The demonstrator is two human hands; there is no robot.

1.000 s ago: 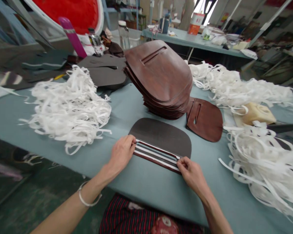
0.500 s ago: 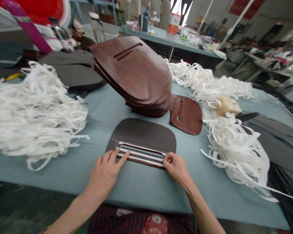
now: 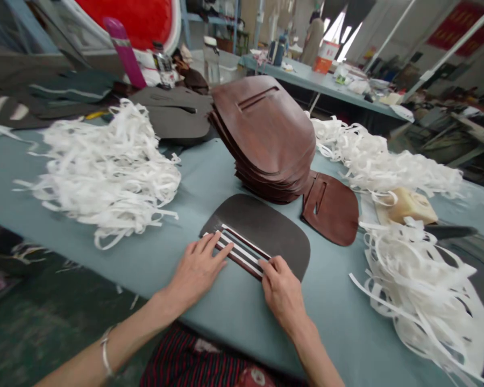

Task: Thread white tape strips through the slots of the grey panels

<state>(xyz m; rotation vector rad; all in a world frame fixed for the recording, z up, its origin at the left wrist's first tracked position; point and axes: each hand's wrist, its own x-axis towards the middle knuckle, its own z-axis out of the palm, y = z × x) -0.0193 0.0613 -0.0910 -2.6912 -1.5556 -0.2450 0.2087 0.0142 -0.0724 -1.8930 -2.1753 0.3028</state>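
Observation:
A dark grey rounded leather panel lies on the table in front of me, with a long slot near its front edge. White tape strips run along the slot, and a dark brown edge shows beside them. My left hand rests palm down with fingers spread, its fingertips on the strips' left end. At the right end, my right hand has its fingers curled together against the end of a strip. The fingertips partly hide that end.
Behind the panel stands a stack of brown leather pieces, with a smaller brown piece beside it. Heaps of white tape lie left and right. A yellowish block sits at the right.
The camera view has turned left, so everything appears shifted right. My right hand's fingers have moved from a tight pinch to a flatter hold at the strip's end. The left hand stays on the strips.

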